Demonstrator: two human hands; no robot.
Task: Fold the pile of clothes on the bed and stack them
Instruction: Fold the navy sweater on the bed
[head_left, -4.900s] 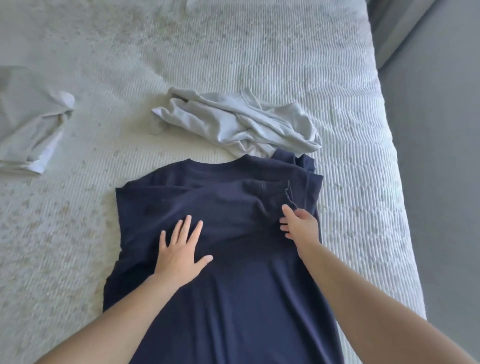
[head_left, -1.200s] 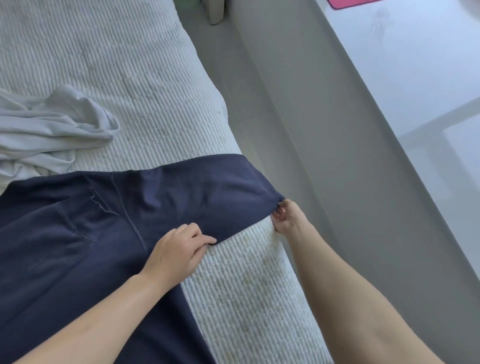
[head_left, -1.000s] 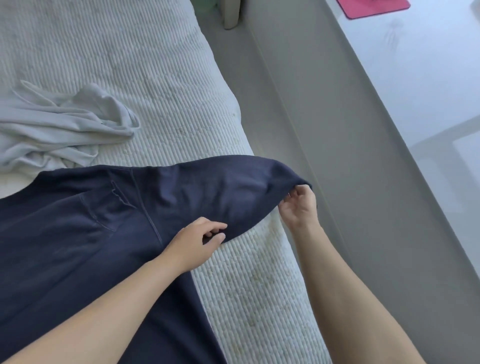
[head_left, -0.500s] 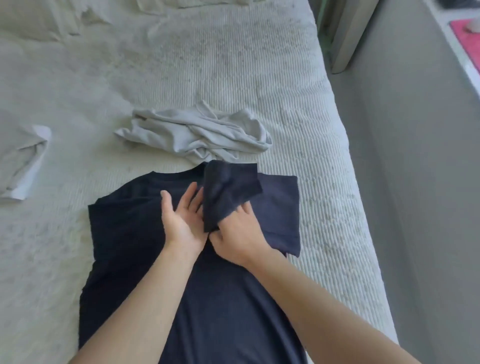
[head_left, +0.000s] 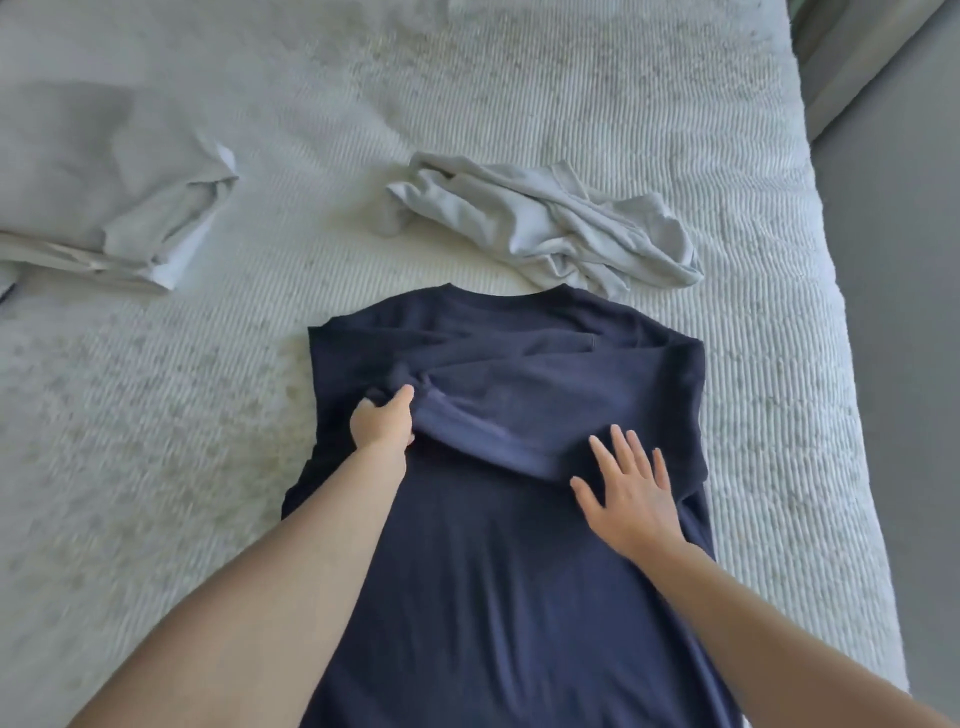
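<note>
On the bed (head_left: 623, 104), navy shirt (head_left: 493, 571) sleeve pinched in left fingers (head_left: 402, 397), right hand (head_left: 631, 499) flat

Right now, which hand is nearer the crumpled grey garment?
Right. The right hand lies flat on the navy shirt, below the crumpled grey garment; the left hand pinches the sleeve farther left.

Sleeve (head_left: 488, 415) now folded across the shirt (head_left: 493, 597), hands apparently moved apart.
</note>
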